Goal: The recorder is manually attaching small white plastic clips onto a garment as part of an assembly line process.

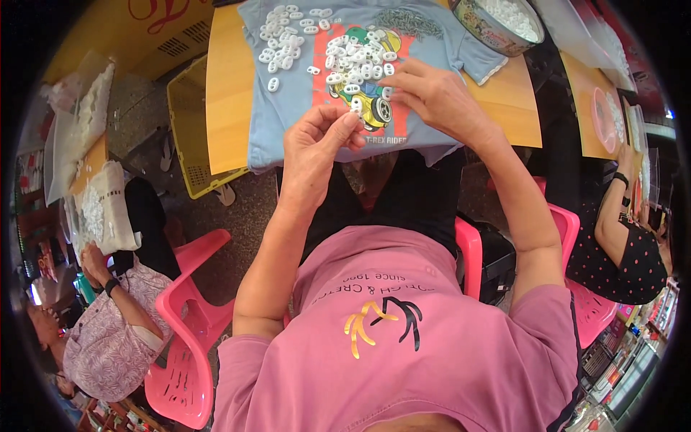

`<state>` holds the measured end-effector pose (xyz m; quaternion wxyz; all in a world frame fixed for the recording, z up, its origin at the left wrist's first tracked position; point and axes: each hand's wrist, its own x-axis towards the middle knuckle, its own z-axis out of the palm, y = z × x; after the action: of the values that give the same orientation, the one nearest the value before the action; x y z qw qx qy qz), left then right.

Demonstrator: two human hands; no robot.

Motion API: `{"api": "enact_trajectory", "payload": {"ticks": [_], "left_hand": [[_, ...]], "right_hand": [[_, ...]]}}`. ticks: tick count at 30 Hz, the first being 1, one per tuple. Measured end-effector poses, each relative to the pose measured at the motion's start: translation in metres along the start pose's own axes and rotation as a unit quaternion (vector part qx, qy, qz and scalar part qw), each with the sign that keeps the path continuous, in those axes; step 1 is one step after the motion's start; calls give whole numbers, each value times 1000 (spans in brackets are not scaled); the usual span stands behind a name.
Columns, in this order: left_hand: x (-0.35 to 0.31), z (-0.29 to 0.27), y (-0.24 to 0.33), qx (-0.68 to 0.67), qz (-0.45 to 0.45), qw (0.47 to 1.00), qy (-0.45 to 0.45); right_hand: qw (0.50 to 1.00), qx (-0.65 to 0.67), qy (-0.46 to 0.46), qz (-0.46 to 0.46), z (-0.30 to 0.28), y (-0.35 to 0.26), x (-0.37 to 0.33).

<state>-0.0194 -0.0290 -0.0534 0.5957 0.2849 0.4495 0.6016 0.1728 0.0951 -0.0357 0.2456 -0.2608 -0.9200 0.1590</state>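
My left hand [324, 140] pinches a small white oval plastic piece [356, 105] with holes in it between thumb and forefinger, held up above the cloth. My right hand [439, 97], to the right of it, has its fingers bent, with the fingertips at another white oval piece [387, 93]. Just beyond both hands lies a loose heap of the same white pieces [356, 57], on a blue T-shirt [281, 115] with a printed picture. A second group of white pieces [282, 43] is spread to the left. Farther back sits a pile of small dark grey-green parts [410, 24].
The shirt lies on a wooden table [227, 93]. A round tin [497, 36] of white pieces stands at the back right. A yellow crate [191, 129] is on the floor at left. People work at tables on both sides, near pink chairs [191, 317].
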Motion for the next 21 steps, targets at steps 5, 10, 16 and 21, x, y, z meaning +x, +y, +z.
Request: {"api": "enact_trajectory", "payload": {"ticks": [5,10,16,21], "left_hand": [[0,0,2,-1,-2,1000,-2],[2,2,3,-5,3,1000,0],[5,15,6,-24,21,999,-13],[6,30,9,-41,23,999,-22]], "right_hand": [[998,-26,-61,-4,-3,2,3],[988,106,-56,101,-2,2,-6],[783,521,36,337,-9,-21,-19],[700,621,88,341,-10,-39,-23]]}}
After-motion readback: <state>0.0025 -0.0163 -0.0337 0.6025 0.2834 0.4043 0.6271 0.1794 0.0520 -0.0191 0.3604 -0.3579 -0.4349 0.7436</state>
